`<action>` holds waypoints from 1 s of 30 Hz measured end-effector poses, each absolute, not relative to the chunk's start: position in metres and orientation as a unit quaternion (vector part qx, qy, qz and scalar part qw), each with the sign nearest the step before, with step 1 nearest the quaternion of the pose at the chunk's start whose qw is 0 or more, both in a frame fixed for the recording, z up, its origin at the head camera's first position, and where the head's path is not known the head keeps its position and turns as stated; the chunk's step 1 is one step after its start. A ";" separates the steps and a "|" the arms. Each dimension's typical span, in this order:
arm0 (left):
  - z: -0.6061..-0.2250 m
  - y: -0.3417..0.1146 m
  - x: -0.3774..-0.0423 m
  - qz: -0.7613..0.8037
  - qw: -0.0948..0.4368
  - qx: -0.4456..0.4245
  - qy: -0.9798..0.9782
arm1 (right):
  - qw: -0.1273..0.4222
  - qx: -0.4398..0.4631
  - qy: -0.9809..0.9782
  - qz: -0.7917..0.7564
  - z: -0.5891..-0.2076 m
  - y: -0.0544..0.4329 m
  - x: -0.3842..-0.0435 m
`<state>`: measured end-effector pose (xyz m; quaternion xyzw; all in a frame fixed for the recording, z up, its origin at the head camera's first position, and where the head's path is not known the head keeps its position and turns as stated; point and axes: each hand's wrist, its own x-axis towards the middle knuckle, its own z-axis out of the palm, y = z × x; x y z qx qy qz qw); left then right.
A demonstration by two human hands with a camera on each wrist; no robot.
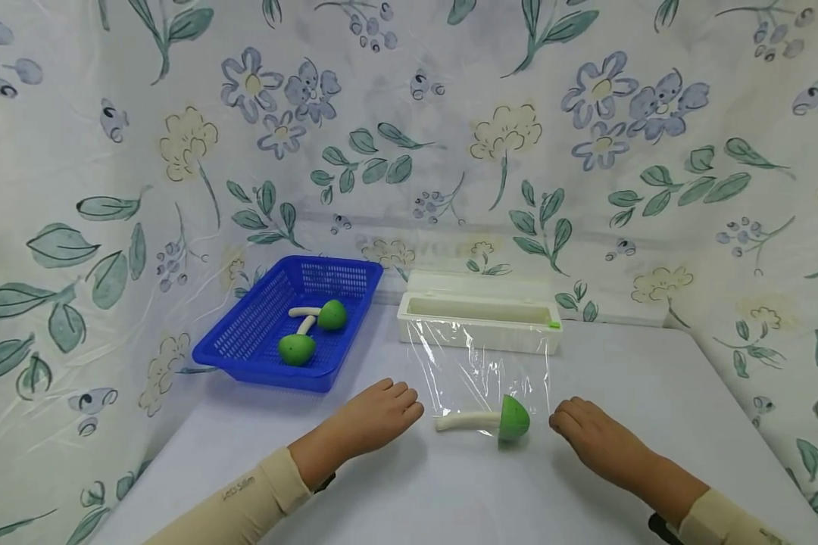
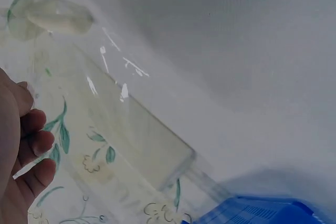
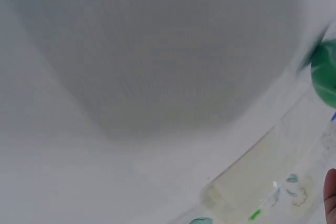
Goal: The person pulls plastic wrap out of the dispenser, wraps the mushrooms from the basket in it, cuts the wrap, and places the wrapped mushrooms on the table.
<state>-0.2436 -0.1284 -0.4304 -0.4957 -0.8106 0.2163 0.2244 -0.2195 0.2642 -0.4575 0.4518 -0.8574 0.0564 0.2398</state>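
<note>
A sheet of clear plastic wrap (image 1: 477,375) stretches from a white dispenser box (image 1: 518,342) toward the person. My left hand (image 1: 382,415) pinches its near left corner; the curled fingers (image 2: 41,142) show in the left wrist view. At the near right corner, my right hand (image 1: 596,440) grips the wrap with bent fingers, though the right wrist view catches only a fingertip (image 3: 331,195). Between both hands lies a mushroom-shaped object with a green cap (image 1: 514,418) and white stem (image 1: 468,421). The wrap's near edge reaches it; whether they touch I cannot tell.
A blue plastic basket (image 1: 262,374) stands at the left, holding two more green-capped mushrooms (image 1: 296,350). The dispenser's lid (image 1: 480,283) is raised, and a small green piece (image 1: 554,325) sits at its right end. Floral sheeting (image 1: 409,189) surrounds the white table (image 1: 627,363).
</note>
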 end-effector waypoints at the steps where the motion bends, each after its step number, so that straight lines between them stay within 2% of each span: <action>1: -0.430 -0.127 -0.248 0.215 0.226 -0.491 -0.813 | 0.236 0.446 -0.862 0.054 -0.458 0.264 -0.225; 9: -0.440 -0.115 -0.281 0.191 0.207 -0.470 -0.837 | 0.195 0.399 -0.893 0.070 -0.466 0.261 -0.260; 13: -0.447 -0.112 -0.291 0.168 0.218 -0.467 -0.840 | 0.171 0.376 -0.907 0.081 -0.467 0.255 -0.271; 20: -0.457 -0.105 -0.296 0.156 0.217 -0.506 -0.820 | 0.095 0.351 -0.928 0.087 -0.468 0.248 -0.273; 25: -0.462 -0.101 -0.296 0.149 0.223 -0.515 -0.814 | 0.098 0.351 -0.925 0.109 -0.464 0.245 -0.275; 30: -0.465 -0.098 -0.295 0.156 0.153 -0.489 -0.844 | 0.083 0.358 -0.921 0.128 -0.464 0.242 -0.279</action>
